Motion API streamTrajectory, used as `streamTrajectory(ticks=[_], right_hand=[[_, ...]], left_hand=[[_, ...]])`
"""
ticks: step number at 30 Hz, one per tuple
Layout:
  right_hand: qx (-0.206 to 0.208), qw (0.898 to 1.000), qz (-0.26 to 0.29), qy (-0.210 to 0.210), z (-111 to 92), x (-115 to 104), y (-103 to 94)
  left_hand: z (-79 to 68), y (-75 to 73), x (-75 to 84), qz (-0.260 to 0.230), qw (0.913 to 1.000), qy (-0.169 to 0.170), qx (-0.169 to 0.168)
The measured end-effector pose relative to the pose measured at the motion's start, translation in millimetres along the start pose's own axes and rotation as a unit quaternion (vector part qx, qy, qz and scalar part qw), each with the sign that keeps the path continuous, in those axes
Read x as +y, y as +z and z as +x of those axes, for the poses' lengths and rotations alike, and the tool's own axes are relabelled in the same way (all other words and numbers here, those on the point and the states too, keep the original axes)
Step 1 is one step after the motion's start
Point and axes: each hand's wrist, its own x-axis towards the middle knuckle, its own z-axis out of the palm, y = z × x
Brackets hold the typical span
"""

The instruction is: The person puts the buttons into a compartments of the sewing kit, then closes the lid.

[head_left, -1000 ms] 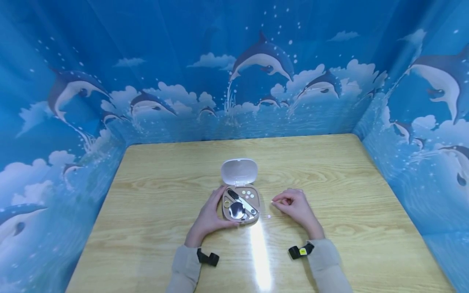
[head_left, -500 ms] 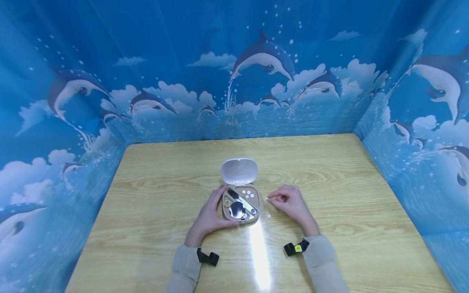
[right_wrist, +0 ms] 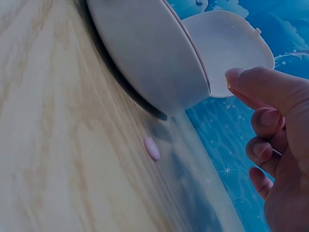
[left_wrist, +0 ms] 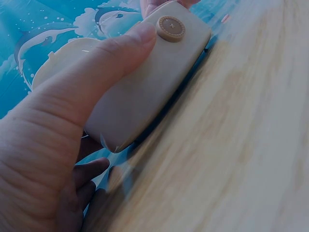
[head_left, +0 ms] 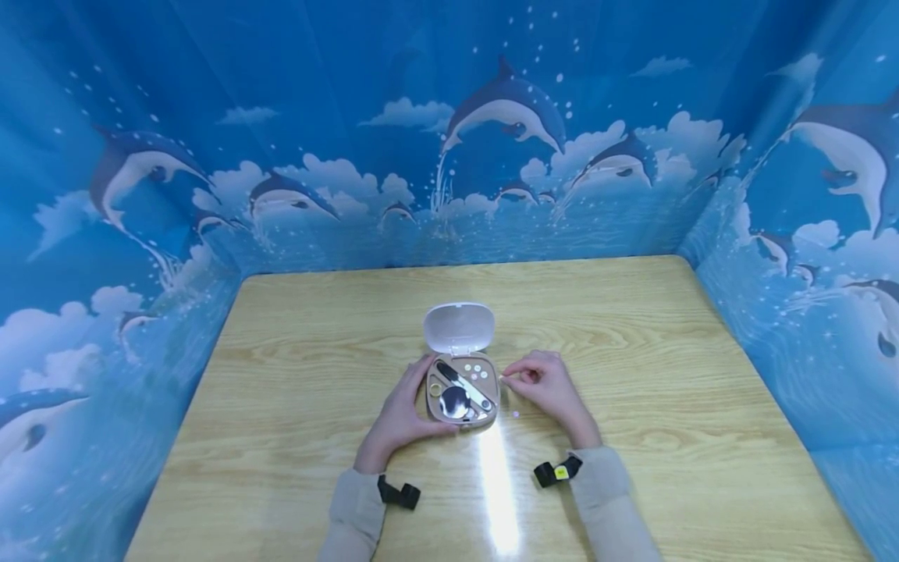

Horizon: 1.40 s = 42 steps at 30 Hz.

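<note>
The left hand (head_left: 402,415) grips the case (left_wrist: 149,79) on the worktop (head_left: 316,343), apparently steadying it; its lid (head_left: 459,328) stands open, likely for access. A pink disc (right_wrist: 151,148) lies nearby; the right hand (head_left: 548,390) pinches something tiny (head_left: 501,378) beside the case.

Light wood-grain worktop (head_left: 316,343) with glossy surface, bordered by blue dolphin-printed sheeting (head_left: 393,164).
The sheeting stands behind the far edge and along both sides, with soft folds in its upper area. Printed motifs: leaping grey-blue dolphins (head_left: 507,97), white clouds (head_left: 333,183), pale rippled water. The worktop's far corners are rounded. A narrow white light reflection (head_left: 500,492) runs lengthwise at the near centre.
</note>
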Motion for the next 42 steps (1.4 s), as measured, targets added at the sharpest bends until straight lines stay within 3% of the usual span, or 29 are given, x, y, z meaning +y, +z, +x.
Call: streamTrajectory(ticks=[16,35,42], right_hand=[[-0.021,0.999,0.0,0.025,5.7,-11.5,8.3],[-0.05,0.996,0.008,0.075,4.6,-10.5,24.0],[-0.047,0.997,-0.024,0.064,5.8,-11.5,25.3]], left_hand=[[1.1,-0.1,-0.5,0.0,0.9999,0.011,0.002],[-0.3,0.7,1.0,0.002,1.0,-0.006,0.0],[-0.9,0.6,2.4,0.001,0.9999,-0.016,0.001]])
